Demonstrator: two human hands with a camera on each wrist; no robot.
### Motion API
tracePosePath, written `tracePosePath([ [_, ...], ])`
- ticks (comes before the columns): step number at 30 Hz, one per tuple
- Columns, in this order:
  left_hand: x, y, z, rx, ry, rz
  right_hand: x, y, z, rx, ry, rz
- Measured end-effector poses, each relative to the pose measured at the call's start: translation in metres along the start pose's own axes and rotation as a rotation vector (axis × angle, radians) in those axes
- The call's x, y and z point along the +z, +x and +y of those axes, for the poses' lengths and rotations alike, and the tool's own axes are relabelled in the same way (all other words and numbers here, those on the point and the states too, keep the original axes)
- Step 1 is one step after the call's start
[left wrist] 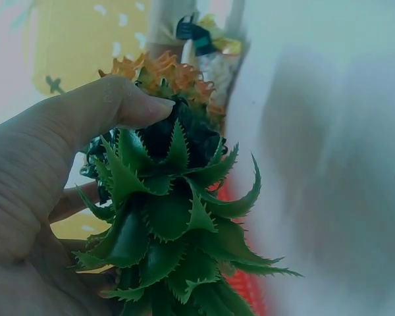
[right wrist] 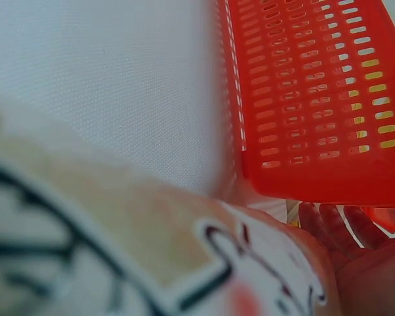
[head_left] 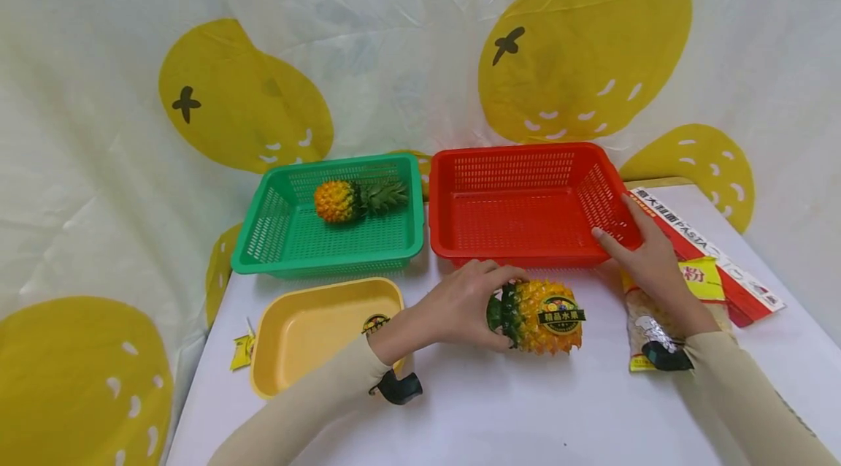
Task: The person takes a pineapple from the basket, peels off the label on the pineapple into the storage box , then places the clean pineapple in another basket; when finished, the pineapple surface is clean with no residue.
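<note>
The toy pineapple (head_left: 542, 316) lies on its side at the middle of the white table (head_left: 525, 415), its long axis running from 9 to 3 o'clock, with the green crown (left wrist: 178, 224) pointing to 9 o'clock and the spiky yellow body to 3 o'clock. The left hand (head_left: 460, 305) grips it at the crown end, fingers curled over the leaves and the thumb pressed on top in the left wrist view. The right hand (head_left: 647, 258) rests with straight fingers against the near right corner of the red basket (head_left: 525, 159), holding nothing inside its grasp.

A white sheet with large yellow fruit shapes (head_left: 585, 50) hangs behind the table.

The red basket, at 12 o'clock from the pineapple, shows only its bare mesh floor. The green basket (head_left: 263, 232), at 11 o'clock, holds a smaller pineapple (head_left: 358, 201) on its side. A yellow tray (head_left: 315, 327) sits at 9 o'clock. A pasta box (head_left: 723, 261) and a clear packet (head_left: 647, 334) lie at 3 o'clock, under the right forearm.
</note>
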State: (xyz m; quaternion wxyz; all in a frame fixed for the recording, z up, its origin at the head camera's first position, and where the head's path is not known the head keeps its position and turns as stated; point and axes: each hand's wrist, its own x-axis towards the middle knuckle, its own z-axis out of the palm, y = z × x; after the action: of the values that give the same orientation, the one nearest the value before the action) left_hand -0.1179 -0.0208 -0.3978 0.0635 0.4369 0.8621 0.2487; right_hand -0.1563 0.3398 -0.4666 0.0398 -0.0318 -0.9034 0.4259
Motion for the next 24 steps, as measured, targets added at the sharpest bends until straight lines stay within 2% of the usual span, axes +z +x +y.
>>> tracePosePath([
  [7,0.017,-0.001,-0.004,0.021,0.008,0.003,-0.001,-0.002,-0.002,0.03,0.013,-0.008],
  [12,0.027,-0.003,-0.006,0.019,0.007,-0.015,-0.001,-0.001,-0.001,0.019,0.009,-0.01],
  [19,0.034,-0.004,-0.012,0.005,0.028,-0.053,-0.002,0.0,0.0,0.015,0.0,-0.01],
  [24,0.039,-0.005,-0.017,0.001,0.007,-0.082,-0.001,0.0,0.0,0.021,-0.011,-0.016],
])
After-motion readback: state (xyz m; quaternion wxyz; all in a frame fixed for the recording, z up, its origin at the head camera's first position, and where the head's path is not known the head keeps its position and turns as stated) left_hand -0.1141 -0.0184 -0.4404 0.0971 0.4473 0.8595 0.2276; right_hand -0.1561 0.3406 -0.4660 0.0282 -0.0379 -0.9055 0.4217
